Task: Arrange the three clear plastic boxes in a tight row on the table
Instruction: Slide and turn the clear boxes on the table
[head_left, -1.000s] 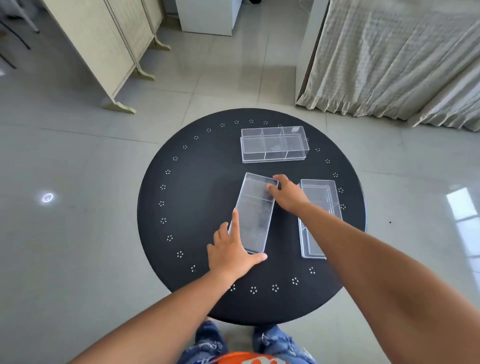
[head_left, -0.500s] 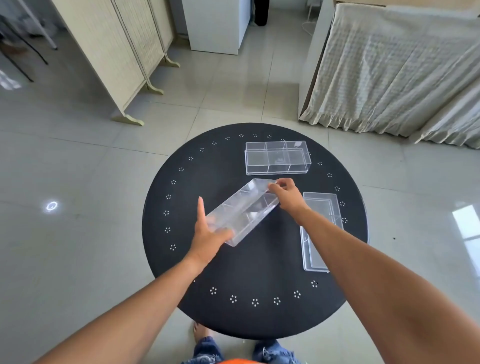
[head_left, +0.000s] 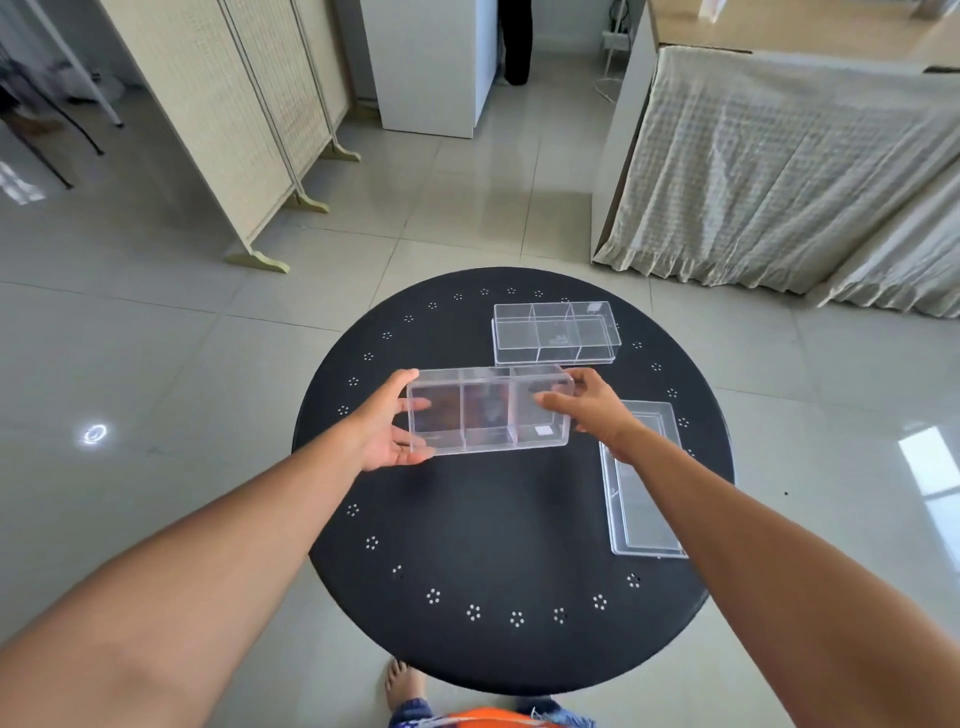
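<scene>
Clear middle box (head_left: 488, 410) now crosswise, was diagonal | left hand (head_left: 382, 431), right hand (head_left: 592, 408) gripping its ends

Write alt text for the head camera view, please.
Two bare hands, left hand and right hand, hold a clear three-compartment box by its ends above a round black table. Two more clear boxes lie there: far box, right box.

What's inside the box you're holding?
Nothing shows inside the held box: two dividers make three bare sections. The left hand and right hand grip its ends, and fingers cover parts of the end sections.
</scene>
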